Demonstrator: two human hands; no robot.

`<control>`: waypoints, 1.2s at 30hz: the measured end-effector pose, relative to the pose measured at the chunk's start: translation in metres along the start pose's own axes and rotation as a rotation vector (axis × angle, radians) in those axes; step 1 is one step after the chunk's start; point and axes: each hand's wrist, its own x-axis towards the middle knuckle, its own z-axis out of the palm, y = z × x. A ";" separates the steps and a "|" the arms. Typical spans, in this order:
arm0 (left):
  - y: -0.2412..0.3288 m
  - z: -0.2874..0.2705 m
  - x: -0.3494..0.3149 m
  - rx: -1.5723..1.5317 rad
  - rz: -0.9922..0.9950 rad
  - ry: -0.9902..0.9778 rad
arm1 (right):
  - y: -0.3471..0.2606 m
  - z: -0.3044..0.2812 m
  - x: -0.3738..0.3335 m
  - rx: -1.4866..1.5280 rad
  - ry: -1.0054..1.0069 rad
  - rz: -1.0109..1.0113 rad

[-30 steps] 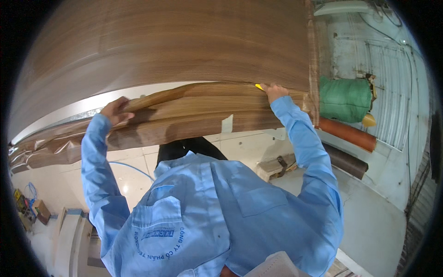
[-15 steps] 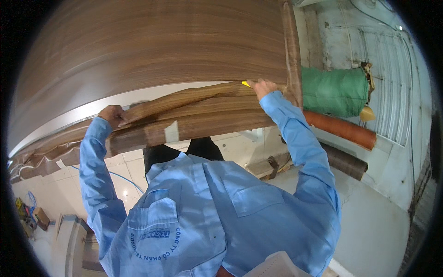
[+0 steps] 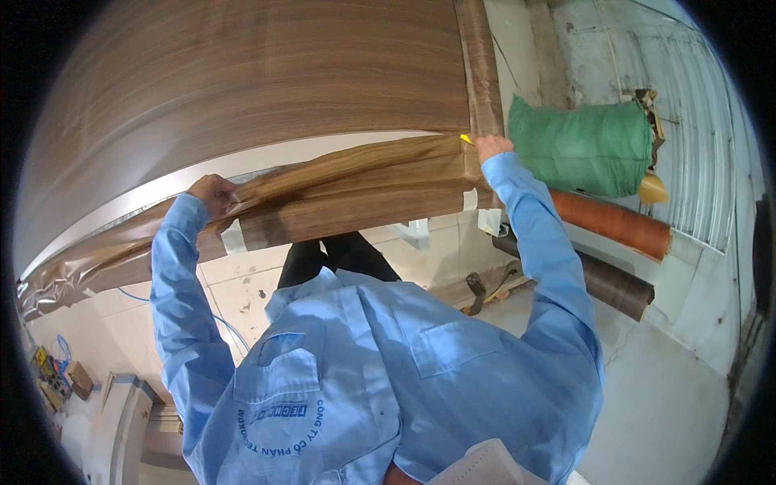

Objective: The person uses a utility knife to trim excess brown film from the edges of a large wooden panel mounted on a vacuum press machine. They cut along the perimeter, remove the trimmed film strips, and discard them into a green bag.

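A large wood-grain panel (image 3: 307, 73) lies in front of me, with a pale strip (image 3: 323, 145) showing along its near edge. A loose, creased band of brown wood-grain film (image 3: 356, 166) runs beside that strip. My left hand (image 3: 213, 196) is closed on the band's edge, fingers pinching it. At the panel's right corner, my right hand (image 3: 491, 147) is closed round a small yellow tool (image 3: 466, 139). Only the tool's yellow end shows; the rest is hidden in my grip. Whitish tape pieces (image 3: 233, 237) cling to the film's near edge.
A brown wrapped edge (image 3: 482, 65) borders the panel on the right. Beyond it lie a green wrapped roll (image 3: 582, 149), a reddish-brown roll (image 3: 614, 225) and a dark brown roll (image 3: 610, 283). A blue hose (image 3: 230, 327) crosses the tiled floor (image 3: 250, 283) at left.
My right hand has moved right along the panel edge with the yellow tool, reaching the corner. The left hand still pinches the film, slightly farther right. The view has shifted somewhat.
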 end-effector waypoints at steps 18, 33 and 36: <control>0.135 0.042 0.039 -0.027 0.118 0.334 | 0.036 0.012 -0.001 -0.023 0.106 -0.095; 0.411 0.143 0.234 0.237 -0.156 0.384 | 0.151 0.134 -0.100 0.868 0.551 -0.179; 0.431 0.146 0.262 0.266 -0.174 0.476 | 0.141 0.125 -0.083 0.750 0.521 -0.201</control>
